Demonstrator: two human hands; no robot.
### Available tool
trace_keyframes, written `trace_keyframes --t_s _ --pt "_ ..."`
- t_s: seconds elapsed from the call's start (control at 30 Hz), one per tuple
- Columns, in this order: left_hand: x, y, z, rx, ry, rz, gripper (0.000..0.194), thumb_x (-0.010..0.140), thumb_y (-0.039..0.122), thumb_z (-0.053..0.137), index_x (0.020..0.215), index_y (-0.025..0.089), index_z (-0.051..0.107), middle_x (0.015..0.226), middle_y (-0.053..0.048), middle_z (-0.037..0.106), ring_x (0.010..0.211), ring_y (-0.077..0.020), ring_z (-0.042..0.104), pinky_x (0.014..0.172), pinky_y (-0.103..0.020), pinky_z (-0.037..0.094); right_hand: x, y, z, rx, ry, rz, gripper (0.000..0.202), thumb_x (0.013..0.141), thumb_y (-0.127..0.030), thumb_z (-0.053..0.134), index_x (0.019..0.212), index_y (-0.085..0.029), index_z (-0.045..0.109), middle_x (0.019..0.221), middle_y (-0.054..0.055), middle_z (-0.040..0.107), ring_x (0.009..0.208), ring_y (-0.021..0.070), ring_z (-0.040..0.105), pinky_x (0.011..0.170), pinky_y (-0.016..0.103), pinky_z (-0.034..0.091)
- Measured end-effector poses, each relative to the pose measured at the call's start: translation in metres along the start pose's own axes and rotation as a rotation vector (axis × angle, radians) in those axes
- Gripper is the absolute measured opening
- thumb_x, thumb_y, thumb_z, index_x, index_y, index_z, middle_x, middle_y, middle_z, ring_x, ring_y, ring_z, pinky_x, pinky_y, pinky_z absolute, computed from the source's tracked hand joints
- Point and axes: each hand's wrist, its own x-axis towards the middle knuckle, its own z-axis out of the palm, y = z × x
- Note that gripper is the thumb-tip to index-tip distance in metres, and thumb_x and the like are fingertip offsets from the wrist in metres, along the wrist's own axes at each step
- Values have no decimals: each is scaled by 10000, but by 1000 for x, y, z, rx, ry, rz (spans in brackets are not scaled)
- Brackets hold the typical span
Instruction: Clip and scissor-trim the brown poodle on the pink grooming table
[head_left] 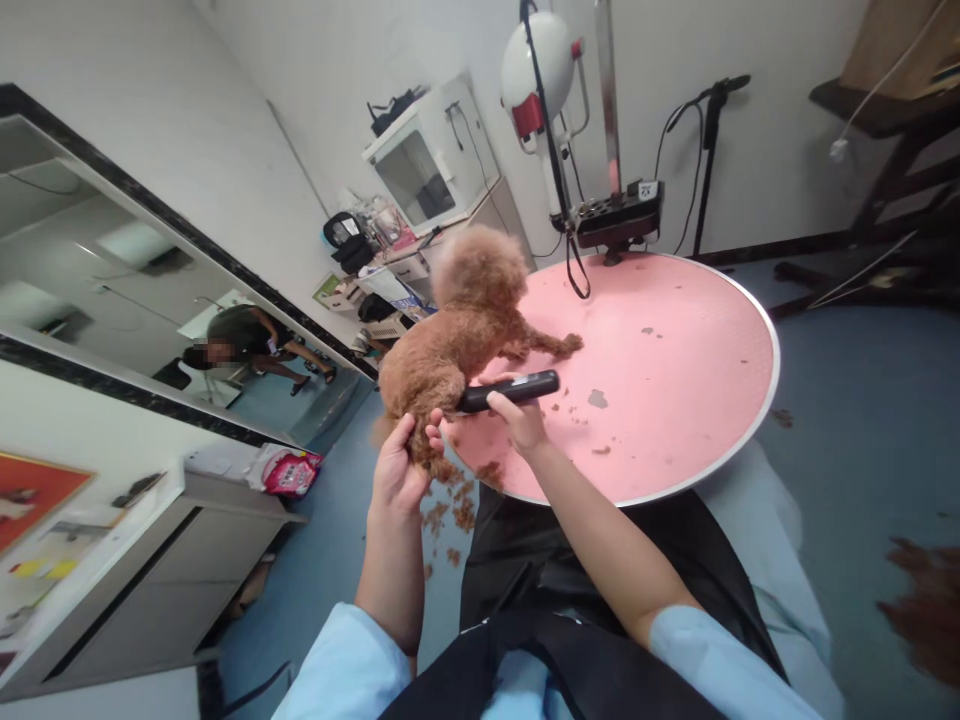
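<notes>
A curly brown poodle-like dog point(450, 345) is on the round pink grooming table point(675, 370), its body cut short and its head fluffy, turned away from me. My left hand point(401, 468) is closed around a hind leg point(429, 450) at the table's near left edge. In my right hand point(523, 418) I grip a black hair clipper point(525, 388), its head against the dog's rear thigh. The blade end is hidden by the fur. Loose tufts of brown hair point(491, 474) lie on the table edge beside the leg.
At the table's far edge stand a metal post point(609, 110), a tool holder point(619, 215) and a hanging black loop point(577, 270). A white dryer point(538, 60) hangs above. Cut hair point(926, 600) lies on the floor. A mirror point(112, 270) at left shows a bending person.
</notes>
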Motion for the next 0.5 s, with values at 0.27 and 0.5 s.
trace_keyframes --t_s 0.27,0.5 --pt "-8 8 15 -7 -108 -38 333 1008 229 288 886 79 559 739 -54 612 553 -75 586 517 -178 495 -21 7 5 180 147 -59 254 753 -343 705 949 -240 582 1001 21 721 873 179 676 751 324 551" --pt "-11 15 25 -9 -182 -20 310 996 192 254 928 75 532 782 -53 596 583 -72 579 550 -185 486 -36 0 9 87 149 -159 246 798 -347 690 990 -239 581 1072 35 691 918 186 668 855 373 549"
